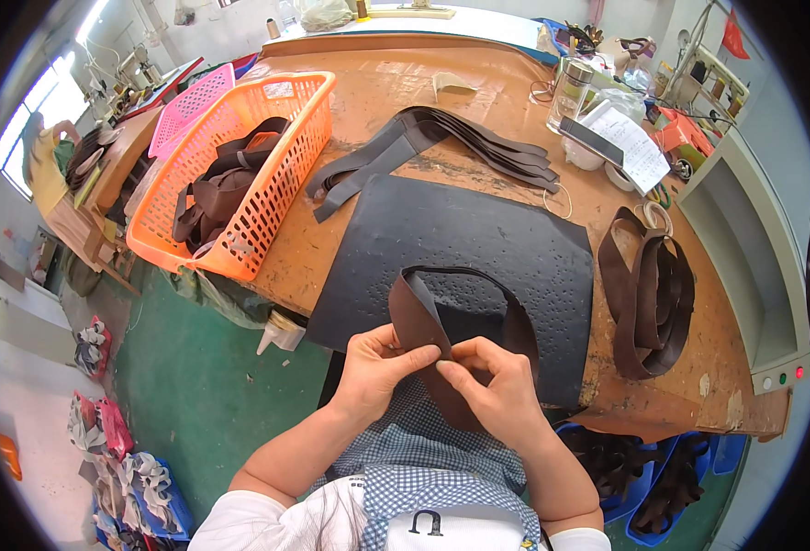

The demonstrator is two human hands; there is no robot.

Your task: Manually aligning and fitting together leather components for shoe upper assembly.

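Both my hands pinch a dark brown leather strip [418, 317], which bends round into a loop over the near edge of a black mat [478, 220]. My left hand [379, 365] grips it with thumb and fingers, on the left. Close against it, my right hand [497, 381] pinches the same strip between thumb and forefinger, the thumb tips almost meeting. The strip's grey inner side shows within the loop. Beyond the mat lies a fanned stack of dark strips [478, 138]. Right of the mat, more brown strips [643, 294] stand coiled in loops.
An orange basket [262, 234] with brown strips stands at the left, a pink basket [194, 101] behind it. A phone [592, 140], paper [639, 151] and glass jar [570, 92] sit far right, near a grey machine frame [744, 220]. Blue bins [666, 491] are below. Another person [51, 184] works far left.
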